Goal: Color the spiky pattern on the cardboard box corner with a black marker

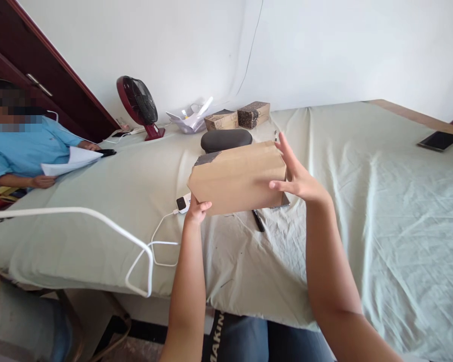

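Note:
A brown cardboard box [237,178] is held up over the cloth-covered table, tilted, with a dark tape patch [207,158] at its upper left edge. My left hand [197,210] grips its lower left corner, thumb on the near face and the other fingers hidden behind. At the box's right end is my right hand [300,178], fingers spread apart, its thumb lying over the near face. Whether that thumb presses on the cardboard, I cannot tell. Below the box lies a black pen-like object [257,221]. A white plug-in device with a black face [181,203] sits beside my left hand.
Behind the box stand a black case [226,140], two smaller cartons [222,121], a plastic basket [189,124] and a red fan [141,103]. A white cable [98,216] crosses the left side. A person in blue [26,146] holds papers. A dark tablet [439,141] lies far right.

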Action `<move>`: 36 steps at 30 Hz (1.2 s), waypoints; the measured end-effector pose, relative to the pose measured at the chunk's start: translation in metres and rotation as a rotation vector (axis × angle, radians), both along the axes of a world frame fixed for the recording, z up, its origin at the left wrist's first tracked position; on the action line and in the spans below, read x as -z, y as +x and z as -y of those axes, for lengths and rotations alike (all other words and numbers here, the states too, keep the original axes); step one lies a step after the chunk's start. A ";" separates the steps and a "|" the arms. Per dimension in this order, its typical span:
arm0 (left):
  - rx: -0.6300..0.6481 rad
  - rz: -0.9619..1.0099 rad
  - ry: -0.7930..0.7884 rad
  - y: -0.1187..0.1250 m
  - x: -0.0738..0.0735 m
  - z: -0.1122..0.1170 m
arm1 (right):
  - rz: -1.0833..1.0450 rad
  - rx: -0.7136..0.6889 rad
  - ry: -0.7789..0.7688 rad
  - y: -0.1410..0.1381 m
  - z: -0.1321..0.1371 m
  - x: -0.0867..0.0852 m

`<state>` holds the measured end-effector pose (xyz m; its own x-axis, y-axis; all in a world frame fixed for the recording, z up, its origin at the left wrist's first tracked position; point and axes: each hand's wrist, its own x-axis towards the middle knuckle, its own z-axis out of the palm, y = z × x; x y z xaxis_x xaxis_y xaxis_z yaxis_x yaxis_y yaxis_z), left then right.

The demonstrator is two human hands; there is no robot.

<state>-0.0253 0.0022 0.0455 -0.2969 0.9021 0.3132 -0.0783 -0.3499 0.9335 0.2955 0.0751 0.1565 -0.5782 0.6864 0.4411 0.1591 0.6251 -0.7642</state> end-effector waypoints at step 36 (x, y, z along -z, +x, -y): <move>0.216 0.474 -0.029 0.046 -0.011 0.014 | -0.113 -0.373 -0.725 -0.057 0.001 0.034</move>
